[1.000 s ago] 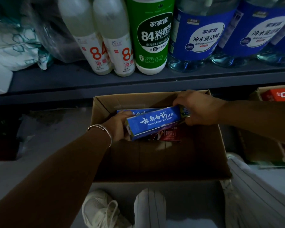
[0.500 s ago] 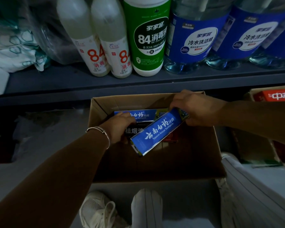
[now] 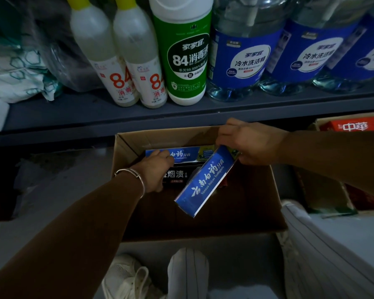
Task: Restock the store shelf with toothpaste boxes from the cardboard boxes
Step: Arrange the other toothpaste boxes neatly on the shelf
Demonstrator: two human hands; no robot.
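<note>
An open cardboard box (image 3: 266, 216) sits on the floor below the shelf. My right hand (image 3: 249, 142) grips one end of a blue toothpaste box (image 3: 205, 181), which tilts steeply down toward me. Deep in the carton, my left hand (image 3: 154, 170) curls its fingers round another blue toothpaste box (image 3: 188, 155) lying flat at the back. A black toothpaste box (image 3: 177, 175) lies beneath, partly covered by my left hand.
The grey shelf (image 3: 117, 117) above carries white disinfectant bottles (image 3: 121, 67), a green bottle (image 3: 185, 55) and blue detergent jugs (image 3: 244, 59). A second carton with a red toothpaste box (image 3: 352, 126) stands at the right. My shoe (image 3: 125, 277) and knees are below.
My right hand has swung the blue toothpaste box from level to steeply tilted, its free end dropping toward me. My left hand let go of it and reached back onto the other blue box.
</note>
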